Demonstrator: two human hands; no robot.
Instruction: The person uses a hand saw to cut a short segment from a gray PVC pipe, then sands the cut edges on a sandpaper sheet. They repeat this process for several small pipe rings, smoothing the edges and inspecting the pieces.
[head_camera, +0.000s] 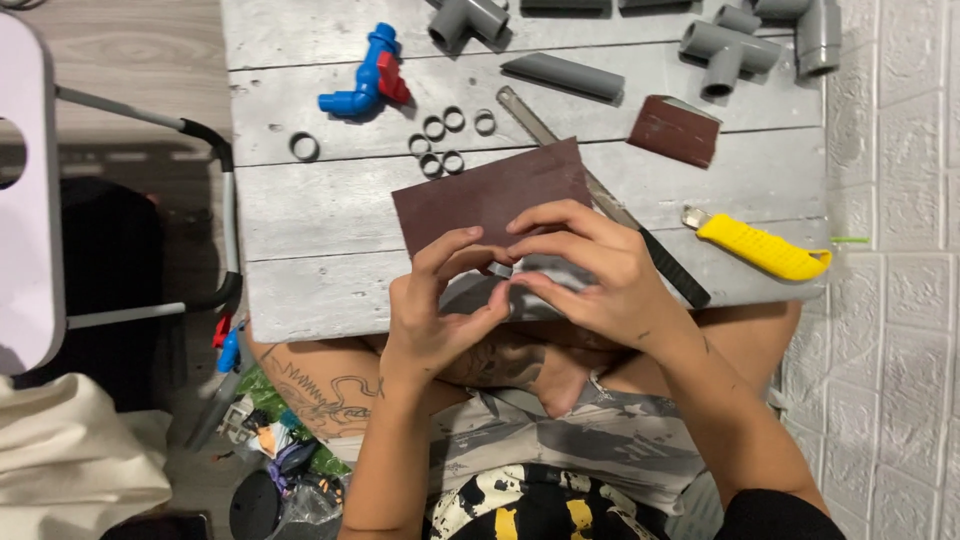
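Pinching grey ring (500, 269), between fingertips (470, 238), over sandpaper (480, 192)

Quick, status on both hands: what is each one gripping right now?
Left hand: closed, fingers pinching the near edge of the brown sandpaper sheet.
Right hand: closed, pinching the same sheet; a small grey piece shows between the fingertips, what it is cannot be told.
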